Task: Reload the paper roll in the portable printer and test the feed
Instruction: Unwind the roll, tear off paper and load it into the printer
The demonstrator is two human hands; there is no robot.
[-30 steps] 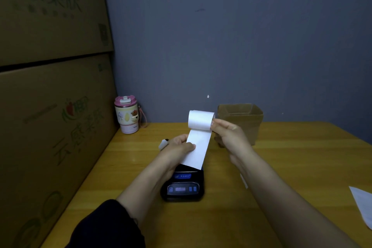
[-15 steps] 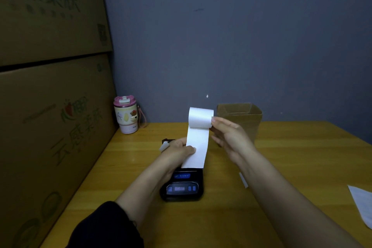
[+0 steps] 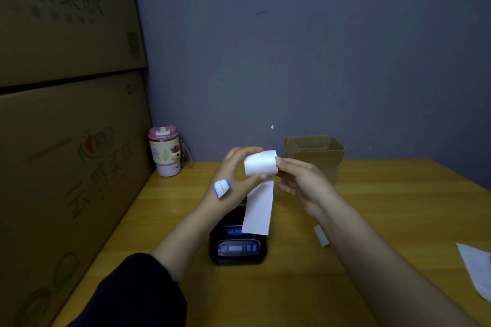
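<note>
Aloft, left hand (image 3: pixel 233 176) and right hand (image 3: pixel 303 180) grip the paper roll (image 3: pixel 259 164).

Plain white paper roll (image 3: pixel 260 163), same white on the loose strip hanging down. Black portable printer (image 3: pixel 237 249) with a bluish glowing display and blue buttons. Honey-yellow wood-grain counter (image 3: pixel 398 207). Dull grey-blue wall (image 3: pixel 292 48). Brown cardboard cartons (image 3: pixel 66 167) on the left, faded green lettering plus a red-and-green fruit logo. Tumbler (image 3: pixel 164 152) with pink lid, cream body, little cartoon prints, pink strap. Small plain brown cardboard box (image 3: pixel 313 156) at the back. White sticker (image 3: pixel 221 188) with blue border. Black sleeve (image 3: pixel 143 289). White paper sheet (image 3: pixel 475 271) at the right edge.
</note>
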